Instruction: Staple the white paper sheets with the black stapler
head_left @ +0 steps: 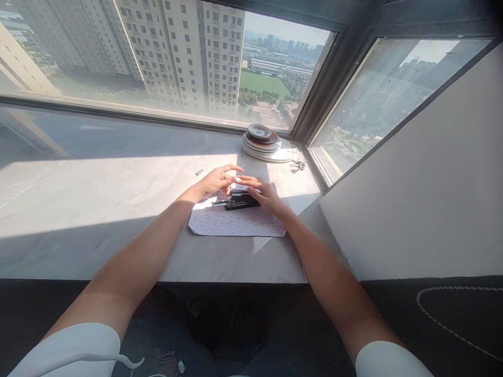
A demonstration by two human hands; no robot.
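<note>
1. Black plastic and silver metal made up the stapler (242,200), which lay on the printed sheets (239,224) just below my hands, its narrow metal part jutting out to the left.
2. My left grip (214,183) was loosely curled above the upper left part of the sheets, index finger reaching out to the right and thumb bent beneath it. Whether it pinched anything small, I cannot tell.
3. My right grip (268,198) was spread, its fingers stretched leftward over the stapler until their tips met or nearly met my left thumb. My right thumb stood apart from those fingers, close to the stapler's top; contact there was unclear to me.
4. Sheets and stapler rested on the pale windowsill (118,188), partly in sun and partly in shadow.
5. A small grey strip (199,172) lay by itself beyond my left wrist.
6. Farther back, near the window corner, sat a stack of plates (261,148), a brown-rimmed dish on top. Keys (298,166) lay just to the right of it.
7. Tall buildings (184,52) and a green field (263,84) showed through the glass.
</note>
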